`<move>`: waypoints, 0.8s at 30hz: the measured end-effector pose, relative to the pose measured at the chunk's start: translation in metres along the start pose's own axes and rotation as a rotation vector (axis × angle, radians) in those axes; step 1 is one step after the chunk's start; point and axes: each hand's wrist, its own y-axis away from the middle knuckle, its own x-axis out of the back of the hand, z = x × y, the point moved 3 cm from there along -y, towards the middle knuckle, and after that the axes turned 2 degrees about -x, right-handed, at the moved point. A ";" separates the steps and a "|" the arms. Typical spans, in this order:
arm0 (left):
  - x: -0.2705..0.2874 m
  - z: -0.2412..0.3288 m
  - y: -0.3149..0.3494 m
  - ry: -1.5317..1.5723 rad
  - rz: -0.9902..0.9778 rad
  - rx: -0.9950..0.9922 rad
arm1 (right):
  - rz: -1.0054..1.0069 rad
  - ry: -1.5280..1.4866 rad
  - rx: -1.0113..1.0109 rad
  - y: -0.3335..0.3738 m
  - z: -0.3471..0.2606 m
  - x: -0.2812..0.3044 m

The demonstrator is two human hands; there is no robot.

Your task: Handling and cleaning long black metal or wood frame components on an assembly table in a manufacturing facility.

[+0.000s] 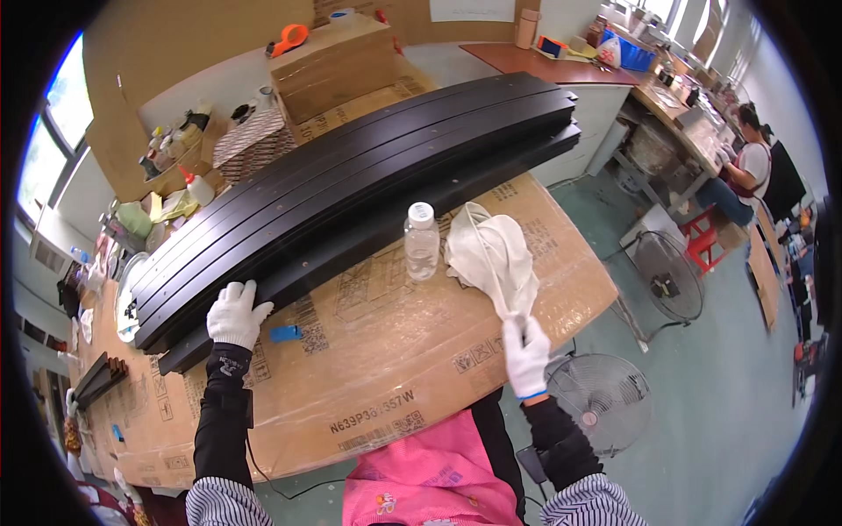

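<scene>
My left hand (235,316), in a white glove, rests against the near edge of the long black slats (368,175) toward their left end, thumb apart from the fingers. The slats lie stacked side by side across the cardboard-covered table (377,351). In its white glove, my right hand (526,355) is closed around the gathered end of a white cloth (491,250). The rest of that cloth lies bunched on the cardboard. A clear bottle with a white cap (421,241) stands upright between cloth and slats. Beside my left hand lies a small blue piece (286,333).
Behind the slats sits a cardboard box (333,66) with an orange tape dispenser (289,39) on it. Short dark pieces (101,379) lie at the table's left. Two fans (601,403) stand on the floor at right. Another person (750,162) sits at a far bench.
</scene>
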 end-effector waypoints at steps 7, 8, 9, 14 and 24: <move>-0.023 0.049 -0.015 0.300 0.070 0.198 | 0.095 0.418 0.303 0.027 -0.004 0.015; -0.017 0.055 -0.016 0.333 0.054 0.214 | 0.120 0.464 0.321 0.025 -0.011 0.017; -0.014 0.045 -0.009 0.370 0.027 0.266 | 0.070 0.404 0.343 0.025 -0.019 0.011; -0.046 0.006 0.036 0.346 0.021 0.281 | -0.056 0.347 0.329 0.030 -0.017 -0.017; 0.004 0.071 0.058 0.279 -0.119 0.162 | 0.079 0.405 0.365 0.035 0.002 -0.002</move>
